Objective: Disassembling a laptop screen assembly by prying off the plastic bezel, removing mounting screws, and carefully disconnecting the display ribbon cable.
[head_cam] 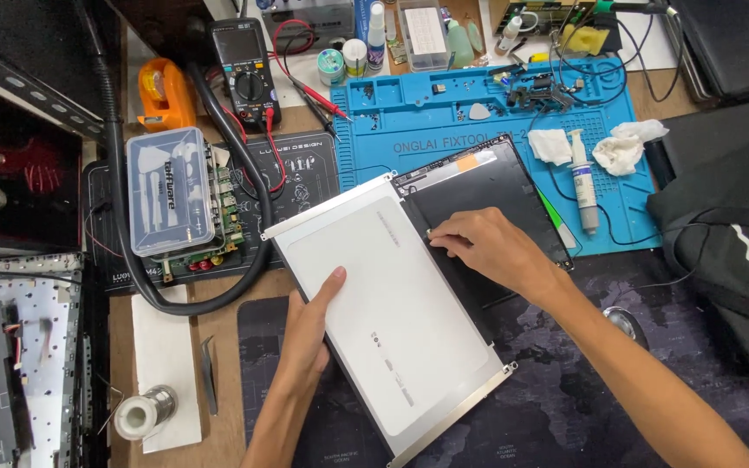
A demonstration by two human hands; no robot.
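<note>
A matt white panel back [383,303] edged in metal overlaps a glossy black screen [478,186]; blue rubbery mat [409,130] covers the wooden table [227,347].

Can't see the right hand's [487,251] fingertips, tucked behind the white panel's [383,312] edge. Black panel [487,191] half covered. Circuit board [218,247] mostly buried under the plastic box [171,191].
</note>
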